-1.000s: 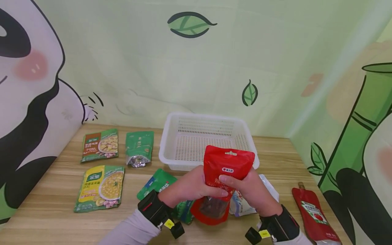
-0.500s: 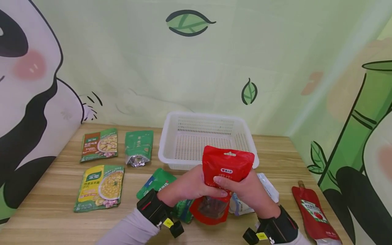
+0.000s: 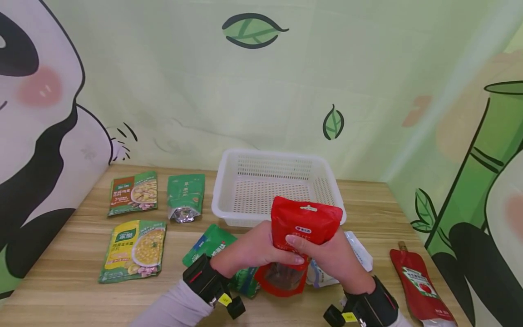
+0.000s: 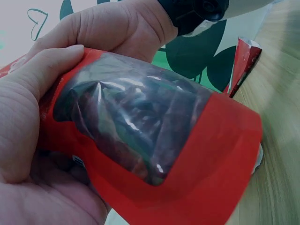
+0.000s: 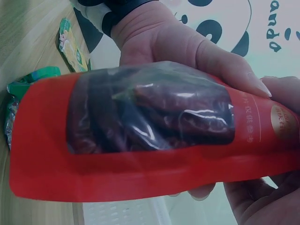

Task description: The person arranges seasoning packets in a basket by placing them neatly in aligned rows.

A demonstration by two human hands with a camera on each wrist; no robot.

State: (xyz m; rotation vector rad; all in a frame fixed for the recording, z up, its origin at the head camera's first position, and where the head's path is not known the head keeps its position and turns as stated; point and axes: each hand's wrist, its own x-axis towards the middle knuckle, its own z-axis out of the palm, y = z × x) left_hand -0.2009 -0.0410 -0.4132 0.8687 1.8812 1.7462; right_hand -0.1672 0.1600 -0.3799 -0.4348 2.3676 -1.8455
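Observation:
Both of my hands hold up a red stand-up pouch (image 3: pixel 306 222) with a hang hole at its top and a clear window showing dark contents. My left hand (image 3: pixel 261 247) grips its left side, and my right hand (image 3: pixel 323 250) grips the right side, both thumbs across the front. In the left wrist view the pouch's window (image 4: pixel 136 117) is wrinkled and shiny, with dark red pieces behind it. Beneath the pouch, on the table, lie a green packet (image 3: pixel 214 240) on the left and a white packet (image 3: pixel 359 252) on the right, each partly hidden.
A white perforated basket (image 3: pixel 218 200) stands behind the hands with nothing inside it. Leftward on the wooden table (image 3: pixel 73 263) are a brown-green packet (image 3: pixel 132 193), a yellow soup packet (image 3: pixel 132 250) and a green foil pouch (image 3: pixel 185 197). A red spouted sauce pouch (image 3: pixel 421 286) lies far right.
The red pouch stays in both hands and tilts slightly, its top edge dipping a little. My right thumb has shifted slightly left on its front. Other things keep their places.

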